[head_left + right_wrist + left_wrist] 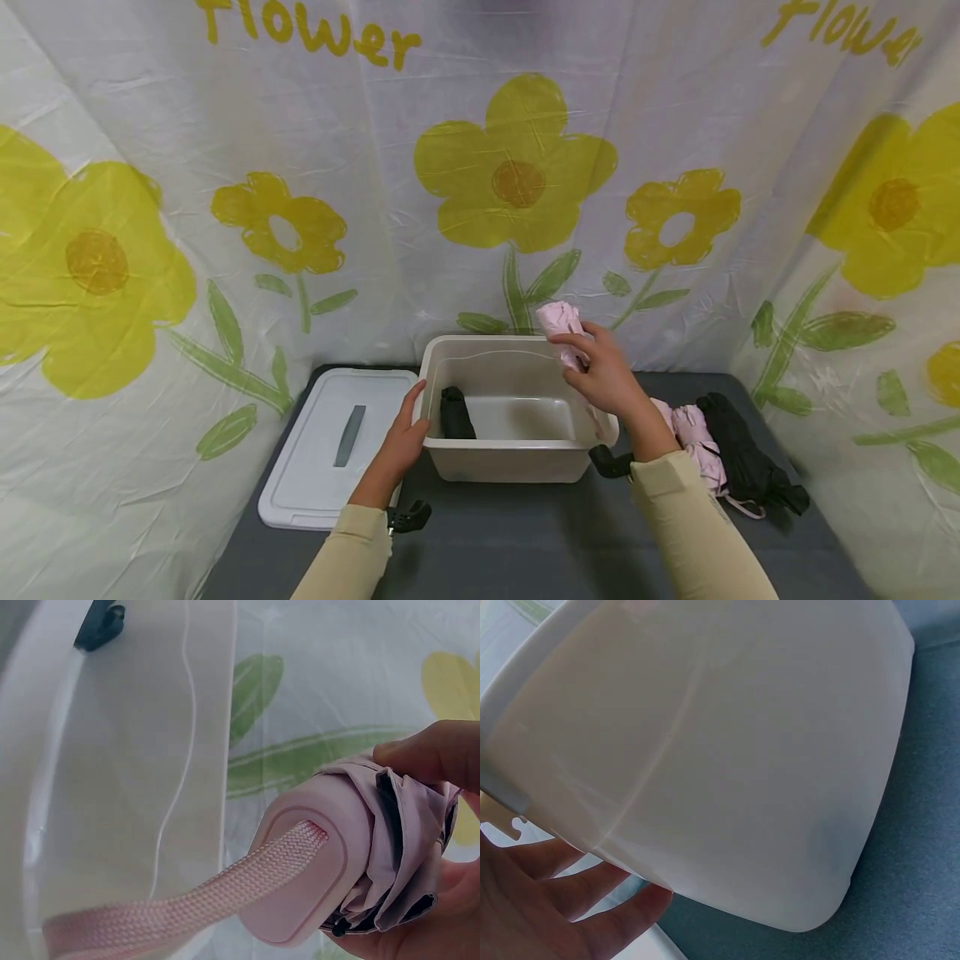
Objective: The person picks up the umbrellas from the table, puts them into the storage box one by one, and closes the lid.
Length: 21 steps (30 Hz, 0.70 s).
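My right hand (603,379) grips a folded pink umbrella (561,321) above the right part of a beige plastic bin (506,460). In the right wrist view the pink umbrella (289,900) shows its handle end, with a woven strap hanging toward the bin; thumb and fingers are around its fabric. At the bin's left end, my left hand (401,442) touches the wall near the rim with fairly straight fingers (626,919). Inside the bin, a folded black umbrella (455,414) lies against the left side.
A white lid (307,467) with a grey handle lies left of the bin. Right of it lie folded pink umbrellas (697,442) beside a black one (746,454), partly behind my right forearm. A flower-printed curtain (390,208) encloses the dark grey table (510,542).
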### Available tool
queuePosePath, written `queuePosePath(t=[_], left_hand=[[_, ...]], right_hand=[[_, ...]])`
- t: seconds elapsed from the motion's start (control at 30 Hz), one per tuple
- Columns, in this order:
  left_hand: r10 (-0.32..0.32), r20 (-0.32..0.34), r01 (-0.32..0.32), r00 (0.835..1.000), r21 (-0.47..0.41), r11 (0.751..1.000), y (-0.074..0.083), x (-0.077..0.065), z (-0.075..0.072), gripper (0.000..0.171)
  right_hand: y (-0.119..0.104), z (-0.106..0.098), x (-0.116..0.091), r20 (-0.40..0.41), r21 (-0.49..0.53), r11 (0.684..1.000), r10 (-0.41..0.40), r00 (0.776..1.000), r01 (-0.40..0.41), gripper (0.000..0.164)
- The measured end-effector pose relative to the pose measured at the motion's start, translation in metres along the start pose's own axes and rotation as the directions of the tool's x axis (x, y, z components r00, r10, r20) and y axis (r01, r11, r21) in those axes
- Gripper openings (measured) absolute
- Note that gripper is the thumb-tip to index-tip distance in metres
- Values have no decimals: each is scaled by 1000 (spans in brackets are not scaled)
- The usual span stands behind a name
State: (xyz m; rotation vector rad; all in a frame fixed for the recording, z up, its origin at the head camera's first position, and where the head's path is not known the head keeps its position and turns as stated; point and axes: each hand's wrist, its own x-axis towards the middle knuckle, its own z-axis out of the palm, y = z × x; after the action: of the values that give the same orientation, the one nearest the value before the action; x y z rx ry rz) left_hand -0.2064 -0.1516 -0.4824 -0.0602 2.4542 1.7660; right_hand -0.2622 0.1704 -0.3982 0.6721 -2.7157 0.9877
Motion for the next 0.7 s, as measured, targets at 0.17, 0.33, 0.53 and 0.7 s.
queuePosePath(t=[0.17,0.33,0.53,0.7], left_hand=[[-6,-20,6,1000,-1,1000,-22,15,3,66],[4,-35,-4,999,8,1000,-38,25,5,66],[0,-33,1,999,5,1000,-40,26,6,65],[1,-32,-1,999,8,1000,-41,26,6,65]], right_hand=[[-3,7,8,39,-14,1000,-19,999,20,44],[-6,12,13,80,-22,999,-25,997,27,45],[-8,20,21,157,16,1000,-2,988,-1,45],[-9,26,28,200,-23,1000,-3,980,8,45]])
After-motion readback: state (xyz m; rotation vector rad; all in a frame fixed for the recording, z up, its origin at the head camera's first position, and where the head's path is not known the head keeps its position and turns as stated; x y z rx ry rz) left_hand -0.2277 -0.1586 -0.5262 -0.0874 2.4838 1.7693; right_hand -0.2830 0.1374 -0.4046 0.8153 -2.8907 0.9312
